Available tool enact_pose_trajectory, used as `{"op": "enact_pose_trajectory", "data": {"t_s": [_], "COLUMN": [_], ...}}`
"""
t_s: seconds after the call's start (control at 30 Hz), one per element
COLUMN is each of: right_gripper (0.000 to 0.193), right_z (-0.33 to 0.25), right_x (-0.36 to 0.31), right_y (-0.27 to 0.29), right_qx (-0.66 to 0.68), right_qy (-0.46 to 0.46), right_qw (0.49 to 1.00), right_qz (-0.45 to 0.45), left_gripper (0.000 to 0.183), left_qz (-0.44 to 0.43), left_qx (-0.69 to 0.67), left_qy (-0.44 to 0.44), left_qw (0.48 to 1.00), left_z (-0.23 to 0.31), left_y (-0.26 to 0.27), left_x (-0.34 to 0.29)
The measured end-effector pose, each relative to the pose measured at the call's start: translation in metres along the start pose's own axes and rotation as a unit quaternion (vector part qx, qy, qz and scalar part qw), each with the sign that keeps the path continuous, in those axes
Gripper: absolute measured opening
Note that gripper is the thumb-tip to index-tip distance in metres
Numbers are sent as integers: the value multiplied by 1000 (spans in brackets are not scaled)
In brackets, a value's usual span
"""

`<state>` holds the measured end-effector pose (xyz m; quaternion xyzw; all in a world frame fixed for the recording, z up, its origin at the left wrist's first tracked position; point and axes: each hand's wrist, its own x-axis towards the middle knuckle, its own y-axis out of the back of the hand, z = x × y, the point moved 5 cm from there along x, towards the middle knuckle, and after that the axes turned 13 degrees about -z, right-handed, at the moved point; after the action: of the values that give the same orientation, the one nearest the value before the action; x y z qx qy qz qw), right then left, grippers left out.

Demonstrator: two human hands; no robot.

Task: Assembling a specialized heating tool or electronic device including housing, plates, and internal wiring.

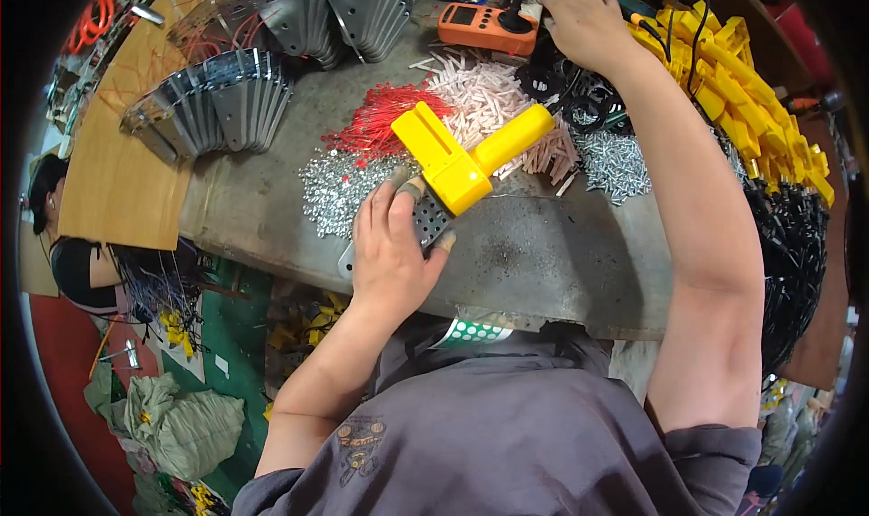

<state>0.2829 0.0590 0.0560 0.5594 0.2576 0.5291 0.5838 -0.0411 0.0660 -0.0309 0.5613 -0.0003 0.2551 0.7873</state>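
Observation:
My left hand (394,249) is closed on a perforated grey metal plate (430,219) joined to a yellow plastic housing with a round handle (462,167). The plate is partly hidden under my fingers; the handle points to the far right. Finger covers show on some of my left fingertips. At the far side of the bench my right hand (587,25) reaches out with its fingers stretched and apart, beside an orange multimeter (487,29) with a black dial. A small pale piece and black leads lie close to its fingertips, where contact is hard to make out.
Small silvery parts (339,190), red wired pieces (385,122), pale sleeves (475,86) and screws (611,165) lie heaped on the metal bench (543,262). Stacked metal plates (213,104) stand far left. Yellow housings (738,81) with black cables are piled right. Another person (77,262) sits left.

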Motion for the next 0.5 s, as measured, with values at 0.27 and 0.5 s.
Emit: {"op": "enact_pose_trajectory", "data": {"t_s": [0.27,0.5], "right_gripper": [40,47], "right_z": [36,-165], "right_x": [-8,-75], "right_y": [100,180], "right_qx": [115,715], "right_qy": [73,192], "right_qw": [977,667], "right_qz": [164,-85], "left_gripper": [81,70], "left_qz": [110,62], "left_qx": [-13,-372], "left_qy": [-7,-57], "left_qw": [994,924], "left_z": [-10,-67], "left_y": [46,177], "left_x": [-35,-116]}}
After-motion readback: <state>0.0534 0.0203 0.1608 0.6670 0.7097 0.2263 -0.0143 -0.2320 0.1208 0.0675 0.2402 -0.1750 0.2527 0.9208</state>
